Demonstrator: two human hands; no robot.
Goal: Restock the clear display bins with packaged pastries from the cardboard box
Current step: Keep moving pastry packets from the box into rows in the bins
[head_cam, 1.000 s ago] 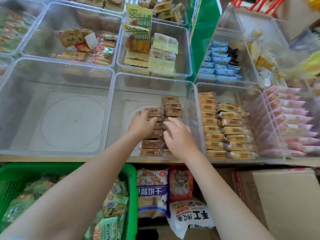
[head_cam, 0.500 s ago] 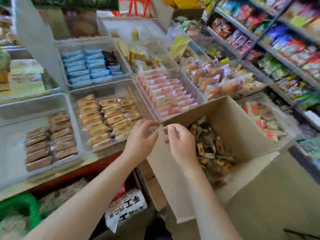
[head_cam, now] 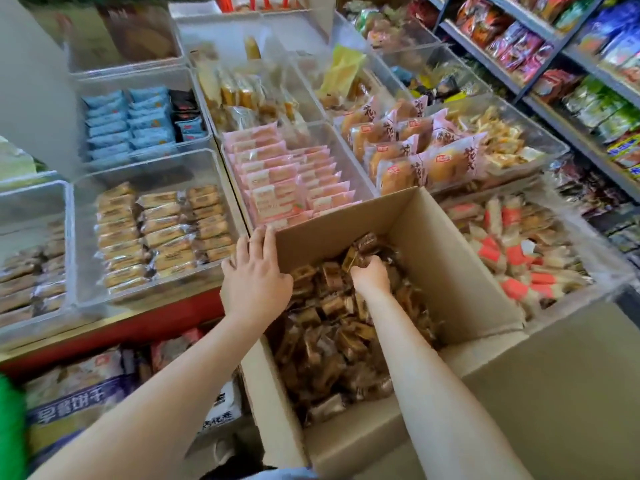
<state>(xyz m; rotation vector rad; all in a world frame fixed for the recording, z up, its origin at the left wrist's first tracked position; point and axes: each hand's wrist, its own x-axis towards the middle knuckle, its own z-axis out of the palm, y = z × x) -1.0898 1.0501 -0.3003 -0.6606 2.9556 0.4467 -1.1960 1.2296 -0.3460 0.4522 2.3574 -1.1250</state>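
Right hand (head_cam: 371,276) deep in cardboard box (head_cam: 446,258), fingers curled into brown packaged pastries (head_cam: 332,327), left hand (head_cam: 256,271) flat, fingers straight, on box's left wall

Daylit shop aisle: grey metal shelving (head_cam: 540,46) crammed with bright snack packets, right of a red-edged counter (head_cam: 145,317); pale wall (head_cam: 31,81) behind its left end.

The right hand (head_cam: 372,273) is down in the box (head_cam: 450,271), fingers curled into the brown pastries (head_cam: 329,327). The left hand (head_cam: 256,271) lies flat on the box's rim at 9 o'clock, beside the bins (head_cam: 221,161).
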